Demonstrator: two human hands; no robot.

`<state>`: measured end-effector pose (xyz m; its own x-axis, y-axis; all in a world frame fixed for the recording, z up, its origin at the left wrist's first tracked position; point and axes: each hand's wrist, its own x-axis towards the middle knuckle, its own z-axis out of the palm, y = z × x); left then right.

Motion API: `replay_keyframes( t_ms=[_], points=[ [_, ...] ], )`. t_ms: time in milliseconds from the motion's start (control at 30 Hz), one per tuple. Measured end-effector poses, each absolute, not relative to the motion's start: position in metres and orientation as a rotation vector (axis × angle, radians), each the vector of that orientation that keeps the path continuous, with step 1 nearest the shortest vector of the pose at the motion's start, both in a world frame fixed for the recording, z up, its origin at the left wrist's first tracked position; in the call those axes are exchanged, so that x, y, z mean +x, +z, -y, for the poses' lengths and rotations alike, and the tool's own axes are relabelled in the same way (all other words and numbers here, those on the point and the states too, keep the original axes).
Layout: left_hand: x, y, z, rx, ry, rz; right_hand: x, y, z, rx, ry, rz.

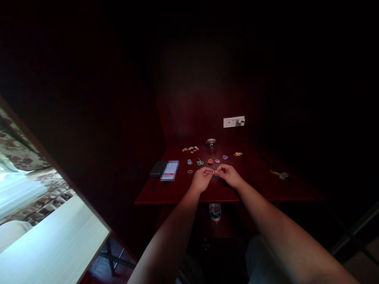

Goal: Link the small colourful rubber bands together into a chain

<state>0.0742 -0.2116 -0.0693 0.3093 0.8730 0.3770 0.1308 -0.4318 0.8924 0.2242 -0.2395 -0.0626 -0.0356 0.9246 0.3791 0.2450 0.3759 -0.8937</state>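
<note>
Both hands are up over the front half of the dark red surface [177, 193], fingertips nearly meeting. Left hand [203, 180]: fingers pinched on a small band [214, 172], yellowish as far as I can tell. Right hand [230, 176]: fingers pinched on the same band from the other side. Band sits between the two sets of fingertips, mostly covered; can't tell whether it touches the surface.

Just beyond the hands, bands lie in small colour groups, in a rough row from left to right: blue bands [189, 162], green bands [200, 162], red bands [210, 162], a pink clump [217, 161], purple bands [225, 157], yellow bands [238, 154]. Pink and red are nearest the fingers. One loose band [190, 171] lies left of the left hand, nearer than the blue ones. Mixed-colour pile [191, 149] is at back left, spread out.

Clear jar [211, 144] stands at the back, right of the pile. Phone [169, 170], screen blurred out, lies at left against a black case [156, 169]. Yellow-handled tool [280, 174] is off to the right, well apart from the hands. White socket [233, 122] on the back wall, plug [242, 122] in its right end. Bottle [215, 213] shows below the front edge, between the forearms.
</note>
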Motion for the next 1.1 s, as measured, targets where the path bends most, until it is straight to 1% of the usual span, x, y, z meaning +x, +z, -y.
replay_keyframes(
  t_ms=[167,367,733,1100],
  points=[
    [0.0748,-0.0728,0.21,1.799,1.192,-0.882,0.2233,-0.0593,0.243,-1.078,0.868,1.491],
    [0.0739,-0.0765,0.2109,1.948,1.103,-0.846,0.221,-0.055,0.2467,-1.094,0.894,1.457],
    [0.0746,-0.0725,0.2136,1.822,1.154,-0.921,0.2239,-0.0604,0.2405,-1.072,0.901,1.467],
    [0.0734,-0.0691,0.2137,1.755,1.083,-0.824,0.225,-0.061,0.24,-1.061,0.873,1.504]
  ],
)
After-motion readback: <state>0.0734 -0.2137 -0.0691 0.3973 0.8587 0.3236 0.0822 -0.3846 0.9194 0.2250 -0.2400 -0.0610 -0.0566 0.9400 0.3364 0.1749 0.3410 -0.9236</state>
